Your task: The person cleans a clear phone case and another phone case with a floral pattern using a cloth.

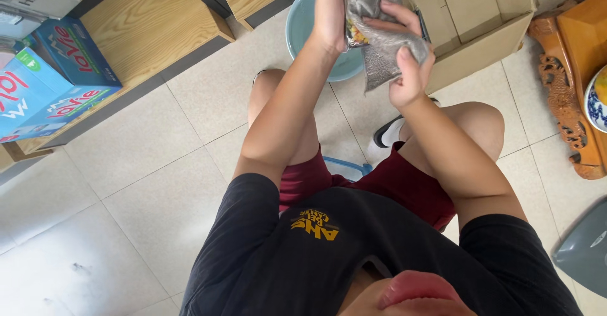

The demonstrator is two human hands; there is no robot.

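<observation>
Head view looks down on a seated person whose two hands hold a clear plastic bag (pixel 379 44) of grey grainy stuff above a light blue basin (pixel 303 25) on the tiled floor (pixel 126 183). Left hand (pixel 330 12) is closed on the bag's upper left edge, thumb hidden behind it. Right hand (pixel 408 63) is clamped on the lower right part, fingers laid across the front and pinching the loose plastic. Both hands touch the bag, so neither is nearer; the left sits higher, the right lower and closer to the body. The bag's long axis runs roughly up and down, its bottom hanging toward the right knee. An open cardboard box (pixel 480 31) stands just beside the bag on the right, the basin just under and left of it. Blue cartons (pixel 44 82) rest on a wooden shelf (pixel 152 31), well apart.
</observation>
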